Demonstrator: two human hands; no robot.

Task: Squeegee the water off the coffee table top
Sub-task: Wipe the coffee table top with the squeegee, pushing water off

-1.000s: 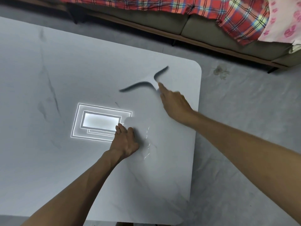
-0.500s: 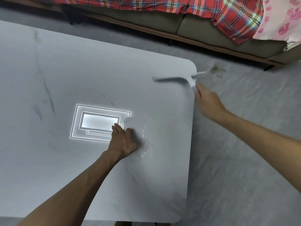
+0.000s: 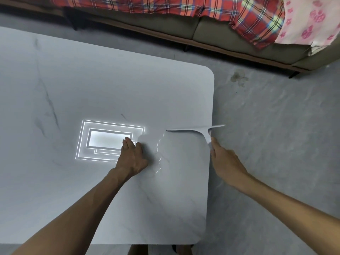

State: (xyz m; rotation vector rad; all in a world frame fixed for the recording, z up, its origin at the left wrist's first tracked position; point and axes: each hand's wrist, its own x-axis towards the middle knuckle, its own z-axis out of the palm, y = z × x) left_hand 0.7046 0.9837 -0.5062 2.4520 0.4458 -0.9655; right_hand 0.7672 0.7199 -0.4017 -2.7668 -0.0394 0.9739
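grey-veined white coffee table top (image 3: 110, 89) filling the left of view, sofa (image 3: 220, 35) beyond the table's far edge under a plaid blanket (image 3: 165, 6). gripping the squeegee (image 3: 195, 130) with the right hand (image 3: 226, 162), fingers curled round the handle just off the table's right edge. blade laid crosswise with one end overhanging that edge, likely so as to carry water clean off onto the floor (image 3: 276, 144); cannot tell whether pressed down or hovering. bracing with the left hand (image 3: 134, 157) near the table's middle, palm down, fingers together and flat on the top, probably to steady the lean. between table middle and right edge, beaded water (image 3: 159, 155) in a line toward the near edge, seemingly the next strip to clear.
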